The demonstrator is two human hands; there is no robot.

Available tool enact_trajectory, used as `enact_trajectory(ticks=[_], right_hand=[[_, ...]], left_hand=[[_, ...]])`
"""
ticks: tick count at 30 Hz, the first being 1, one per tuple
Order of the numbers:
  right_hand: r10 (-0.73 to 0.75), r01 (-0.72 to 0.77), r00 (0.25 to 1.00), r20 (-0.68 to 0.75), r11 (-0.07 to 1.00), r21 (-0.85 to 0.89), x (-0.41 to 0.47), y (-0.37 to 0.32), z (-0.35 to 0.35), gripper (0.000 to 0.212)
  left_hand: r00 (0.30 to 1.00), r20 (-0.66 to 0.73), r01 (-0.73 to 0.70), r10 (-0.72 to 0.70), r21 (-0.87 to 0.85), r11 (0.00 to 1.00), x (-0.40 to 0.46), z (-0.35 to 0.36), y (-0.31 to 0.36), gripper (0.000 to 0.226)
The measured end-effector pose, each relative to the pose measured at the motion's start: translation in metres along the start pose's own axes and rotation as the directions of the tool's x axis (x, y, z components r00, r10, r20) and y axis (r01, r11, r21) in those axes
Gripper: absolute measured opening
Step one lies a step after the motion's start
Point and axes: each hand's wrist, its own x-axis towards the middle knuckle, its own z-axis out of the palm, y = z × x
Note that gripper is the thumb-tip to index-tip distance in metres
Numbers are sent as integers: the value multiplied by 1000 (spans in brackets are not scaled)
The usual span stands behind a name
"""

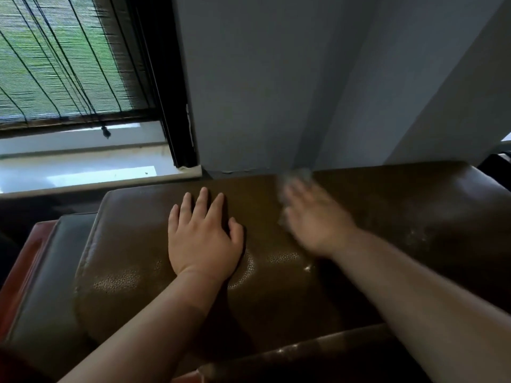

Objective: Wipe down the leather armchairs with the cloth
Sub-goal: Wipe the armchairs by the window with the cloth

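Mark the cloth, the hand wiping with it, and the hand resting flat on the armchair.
cloth (304, 174): head view, blurred grey edge beyond the fingertips.
right hand (312, 217): head view, back of the blurred hand.
left hand (201, 233): head view, back of the flat hand.

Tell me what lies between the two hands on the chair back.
Head view: only bare brown leather of the armchair lies between the left hand and the blurred right hand.
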Motion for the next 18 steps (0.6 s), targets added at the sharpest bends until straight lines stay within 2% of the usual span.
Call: enact_trajectory(ticks=[2,4,5,8,10,11,14,16,18], right_hand=[[-187,187,982,33,982,5,-33,-36,7,67],[-238,238,971,24,971,20,-54,-26,9,68],[-200,200,980,11,980,8,-58,-7,7,69],[113,-110,992,-51,992,55,-55,67,5,66],[230,-228,972,-46,973,48,-53,70,6,66],[226,-225,973,-33,974,36,-54,50,9,66],[-58,61,995,-86,998,28,-75,-30,27,64],[-224,224,971,-84,975,-4,-82,-37,29,64],[-212,198,966,-151,975,-98,-79,-1,34,64]], left_hand=[[1000,-16,3,-3,0,1000,-3,-1,2,69],[1000,-14,3,-3,3,1000,-3,-1,1,69],[1000,-12,1,-1,-3,1000,-3,-1,1,69],[1000,-21,-1,1,1,1000,-3,-1,1,68],[1000,-28,11,-12,-1,1000,-2,-1,2,68],[1000,-26,12,-12,-5,1000,-2,0,2,68],[999,-39,11,-11,-15,1000,-5,-2,3,68],[999,-45,5,-7,-26,1000,-7,-4,2,69],[998,-55,0,-1,-30,1000,-8,-4,2,66]])
